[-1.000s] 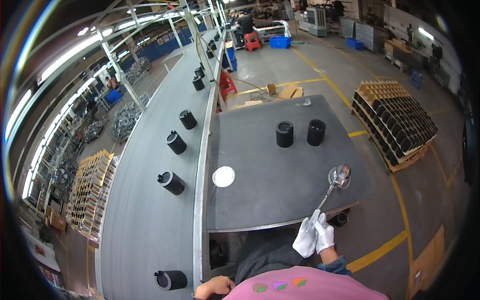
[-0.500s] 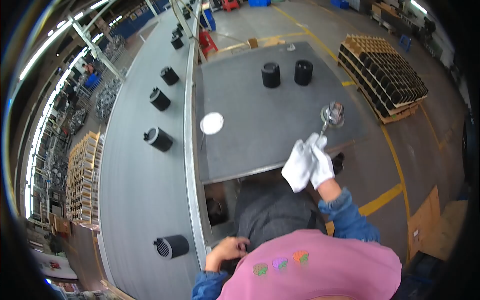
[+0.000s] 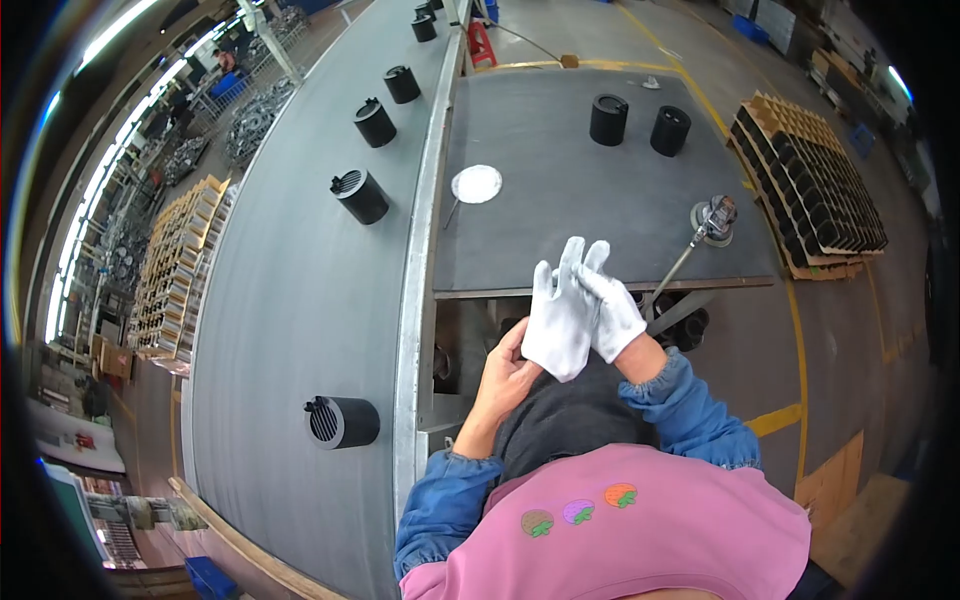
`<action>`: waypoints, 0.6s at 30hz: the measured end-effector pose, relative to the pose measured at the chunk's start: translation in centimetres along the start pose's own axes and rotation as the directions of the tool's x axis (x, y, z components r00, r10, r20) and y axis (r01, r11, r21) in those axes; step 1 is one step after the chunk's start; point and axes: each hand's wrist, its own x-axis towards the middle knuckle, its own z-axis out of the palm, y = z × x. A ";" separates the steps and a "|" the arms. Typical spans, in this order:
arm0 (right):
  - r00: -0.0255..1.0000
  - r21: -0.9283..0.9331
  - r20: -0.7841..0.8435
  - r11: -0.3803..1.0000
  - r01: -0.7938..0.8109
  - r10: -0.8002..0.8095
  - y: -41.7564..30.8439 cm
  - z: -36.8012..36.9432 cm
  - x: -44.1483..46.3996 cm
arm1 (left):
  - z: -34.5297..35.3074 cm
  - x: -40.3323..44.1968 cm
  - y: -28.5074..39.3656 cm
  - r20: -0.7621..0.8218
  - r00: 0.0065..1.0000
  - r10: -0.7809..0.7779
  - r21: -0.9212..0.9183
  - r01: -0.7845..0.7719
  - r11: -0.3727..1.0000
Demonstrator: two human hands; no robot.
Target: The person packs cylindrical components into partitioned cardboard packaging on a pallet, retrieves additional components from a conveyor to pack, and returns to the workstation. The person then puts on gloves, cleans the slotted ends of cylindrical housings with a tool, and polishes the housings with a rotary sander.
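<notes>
Bare left hand (image 3: pixel 508 372) has risen to an upright white cloth glove (image 3: pixel 558 328), grip unclear; white-gloved right hand (image 3: pixel 616 318) pinches it between fingers.

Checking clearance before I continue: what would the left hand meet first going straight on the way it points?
The loose white glove held by the gloved right hand; the left hand appears at its cuff, though exact contact is unclear.

Dark table (image 3: pixel 580 200) — two black cylinders (image 3: pixel 609 120), white disc (image 3: pixel 477 184), metal piece (image 3: pixel 714 219)
</notes>
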 end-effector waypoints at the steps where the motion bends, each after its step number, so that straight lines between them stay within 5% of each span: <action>1: 0.999 -0.094 -0.010 0.995 0.032 -0.033 0.3 0.1 -0.3 | 0.0 0.1 -0.9 -0.035 0.999 0.039 -0.122 -0.043 0.992; 2: 0.997 -0.187 -0.018 0.980 0.065 -0.069 0.6 0.1 -0.4 | -0.2 0.0 -0.6 -0.039 0.998 0.042 -0.123 -0.046 0.991; 3: 0.996 -0.388 0.008 0.918 0.087 -0.091 0.9 -1.2 0.2 | -0.4 -0.1 0.1 -0.135 0.989 -0.058 -0.345 0.008 0.939; 4: 0.996 -0.389 0.011 0.917 0.087 -0.090 1.2 -2.3 0.7 | -0.9 -0.3 0.5 -0.204 0.963 -0.175 -0.553 0.034 0.832; 6: 0.967 -0.955 -0.049 0.297 0.028 -0.249 1.4 -2.7 1.1 | -2.6 -0.1 0.3 -0.341 0.923 -0.176 -0.601 -0.069 0.796; 7: 0.935 -0.993 -0.011 0.112 0.031 -0.355 1.8 -2.9 0.8 | -2.9 -0.1 0.3 -0.368 0.919 -0.140 -0.616 -0.129 0.777; 8: 0.911 -0.997 0.002 0.075 0.037 -0.411 2.3 -2.8 0.6 | -3.1 0.0 0.6 -0.397 0.912 -0.102 -0.629 -0.189 0.754; 10: 0.927 -0.967 0.057 0.211 0.144 -0.371 2.9 -2.3 -0.1 | -3.6 -0.1 0.2 -0.412 0.905 -0.108 -0.487 -0.119 0.866; 11: 0.977 -0.888 0.069 0.435 0.152 -0.202 3.2 -1.8 -0.4 | -2.7 -0.2 1.2 -0.398 0.912 -0.099 -0.445 -0.098 0.890; 14: 0.965 -0.827 0.183 0.561 0.046 0.191 3.8 1.3 -2.7 | -1.0 -0.2 0.7 -0.314 0.949 -0.023 -0.261 -0.063 0.963; 18: 0.979 -0.891 0.203 0.419 0.173 0.026 5.2 -0.9 -1.3 | -1.5 -0.8 0.2 -0.317 0.944 0.095 0.253 -0.012 0.967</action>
